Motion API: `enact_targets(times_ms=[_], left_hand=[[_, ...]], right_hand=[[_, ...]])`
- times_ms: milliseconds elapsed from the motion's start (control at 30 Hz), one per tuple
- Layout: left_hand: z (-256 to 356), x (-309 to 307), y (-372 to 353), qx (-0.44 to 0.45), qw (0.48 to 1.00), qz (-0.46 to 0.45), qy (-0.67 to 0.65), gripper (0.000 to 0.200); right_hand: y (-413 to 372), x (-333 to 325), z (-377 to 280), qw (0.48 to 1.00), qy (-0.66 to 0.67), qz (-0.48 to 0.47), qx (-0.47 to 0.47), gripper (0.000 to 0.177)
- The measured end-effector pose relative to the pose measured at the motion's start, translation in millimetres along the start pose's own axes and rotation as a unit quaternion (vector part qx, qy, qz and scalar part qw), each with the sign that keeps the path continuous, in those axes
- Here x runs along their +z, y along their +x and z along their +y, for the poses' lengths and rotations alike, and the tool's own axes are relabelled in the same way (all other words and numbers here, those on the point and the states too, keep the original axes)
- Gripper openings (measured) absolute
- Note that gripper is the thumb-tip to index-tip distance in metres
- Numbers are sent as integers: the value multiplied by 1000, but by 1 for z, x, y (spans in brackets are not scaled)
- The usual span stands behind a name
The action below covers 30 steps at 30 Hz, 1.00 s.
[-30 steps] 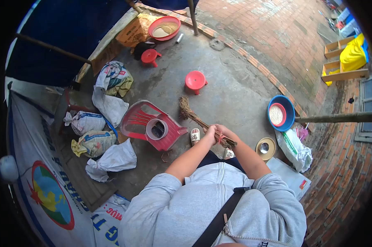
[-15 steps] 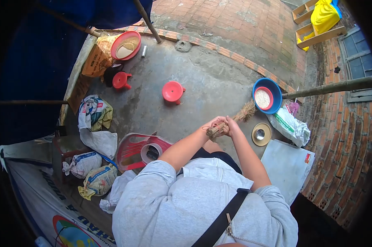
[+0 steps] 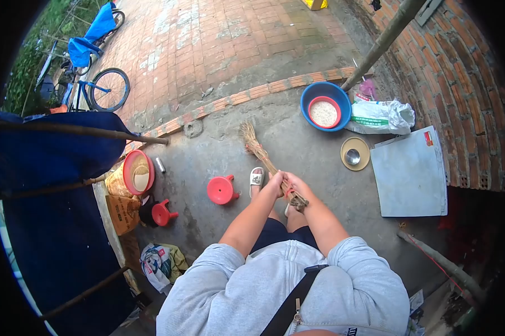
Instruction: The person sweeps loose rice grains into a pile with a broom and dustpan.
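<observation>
A straw broom [image 3: 259,153] slants away from me, its brushy head over the concrete floor and its red-tied handle end near my right forearm. My left hand [image 3: 276,183] is closed on the handle, and my right hand [image 3: 297,182] grips it right beside the left one. Just left of my sandalled foot [image 3: 256,177] stands a red plastic stool [image 3: 220,190].
To the right are a blue basin [image 3: 306,115] holding a red bowl of white grains, a white sack [image 3: 395,116], a tan tray [image 3: 347,161] and a grey-white board [image 3: 412,179]. A red basin [image 3: 128,171] and a second stool [image 3: 161,213] stand left. A brick edging [image 3: 230,102] crosses ahead.
The broom has swung from pointing right, near the blue basin, to pointing forward and left. My view has turned, bringing a bicycle into sight at the upper left. Both hands keep hold.
</observation>
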<state>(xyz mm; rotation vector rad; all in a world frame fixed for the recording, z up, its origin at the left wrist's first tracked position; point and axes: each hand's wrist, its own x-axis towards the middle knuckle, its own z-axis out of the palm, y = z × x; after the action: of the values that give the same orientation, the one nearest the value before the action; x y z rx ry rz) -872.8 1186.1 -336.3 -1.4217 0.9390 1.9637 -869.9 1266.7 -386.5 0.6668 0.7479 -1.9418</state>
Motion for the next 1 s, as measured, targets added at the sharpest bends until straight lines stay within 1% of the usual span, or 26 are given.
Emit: enact_targets(times_ms=[33,100,133,167,200,233,300,333,367,400,433,500,567,600,633,667,700,733,767,800,833,900,933,967,1000], left_hand=[[-13,18,2,-13,999,-28,23,33],[-34,64,-39,-11,993,-3,115,47],[-52,74,-31,-22,987,-15,156,48],[-66,79,-26,-32,980,-29,192,49],[-55,89,-52,-70,973,-52,212,53],[-46,87,-58,-78,971,-59,217,53],[-15,81,-65,-126,955,-129,237,40],[-7,63,-17,-186,942,-165,228,19],[35,55,-23,-238,907,-253,238,13],[67,36,-6,-272,879,-333,205,14],[102,26,-24,-310,881,-334,124,14],[169,9,-58,-341,885,-308,73,14],[210,-2,-73,-335,894,-291,61,11],[219,-5,-68,-342,891,-290,76,11],[223,-6,-56,-289,912,-273,107,11],[223,-6,-41,-232,928,-257,135,11],[217,-3,-16,-177,923,-234,248,9],[201,8,-15,-149,927,-188,289,8],[177,20,-16,-121,926,-140,330,6],[152,26,-11,-115,923,-106,351,5],[123,31,-4,-109,919,-71,371,5],[58,34,2,-126,919,-70,366,4],[35,38,-5,-176,897,-74,399,5],[12,41,-13,-225,872,-77,429,7],[-20,38,-10,-200,858,-118,458,9]], right_hand=[[-19,-19,-4,999,27,23,-7,34],[-71,-35,-15,990,103,95,17,40],[-74,-34,-14,988,116,106,7,40],[-76,-37,-15,982,122,142,-18,35],[-78,-43,-14,975,124,178,-40,30],[-78,-46,-12,967,125,212,-61,25],[-72,-43,-13,949,131,267,-106,18],[-73,-21,-23,963,120,226,-84,30],[-68,11,-41,975,109,183,-64,45],[-44,22,-51,985,98,124,-66,44],[-18,34,-57,992,86,65,-69,43],[-19,128,-83,985,69,135,-83,32],[21,155,-90,984,105,111,-96,25],[36,162,-93,988,93,92,-79,23],[47,162,-98,992,78,74,-61,22],[62,154,-95,988,72,71,-113,21],[76,141,-89,982,63,70,-165,20],[84,128,-80,972,79,89,-203,17],[95,100,-67,969,99,85,-211,23],[77,107,-76,966,107,93,-216,23],[30,86,-57,956,170,58,-233,22],[-57,74,-24,919,294,-11,-262,23],[-102,78,-2,893,352,-46,-276,24],[-119,101,-14,864,406,-80,-288,27],[-106,80,10,861,411,-73,-291,27]])
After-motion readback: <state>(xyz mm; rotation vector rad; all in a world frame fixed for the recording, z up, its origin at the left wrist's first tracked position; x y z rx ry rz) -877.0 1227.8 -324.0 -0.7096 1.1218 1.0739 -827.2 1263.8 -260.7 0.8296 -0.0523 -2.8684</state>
